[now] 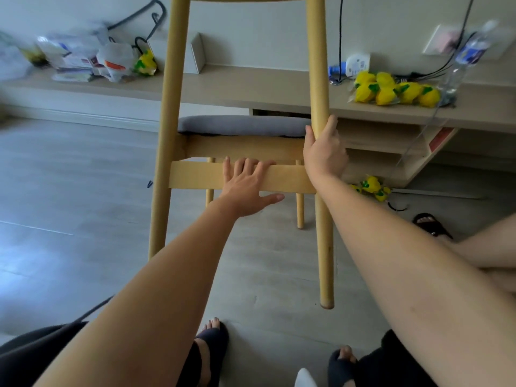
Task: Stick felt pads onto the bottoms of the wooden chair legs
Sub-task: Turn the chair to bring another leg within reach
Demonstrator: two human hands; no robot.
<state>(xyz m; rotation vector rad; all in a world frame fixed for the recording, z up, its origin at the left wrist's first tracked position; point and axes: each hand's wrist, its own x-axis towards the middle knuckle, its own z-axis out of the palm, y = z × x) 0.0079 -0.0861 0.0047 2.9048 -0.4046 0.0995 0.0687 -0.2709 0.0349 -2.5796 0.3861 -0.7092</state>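
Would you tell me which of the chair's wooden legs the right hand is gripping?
The near right leg, the long one at the right of the picture, with its bottom end lifted towards the camera. The right hand wraps it just above the crossbar. It alone is held.

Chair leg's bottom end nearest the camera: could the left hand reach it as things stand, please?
Probably yes: the leg end hangs clear of the floor, and the left hand only rests on the crossbar.
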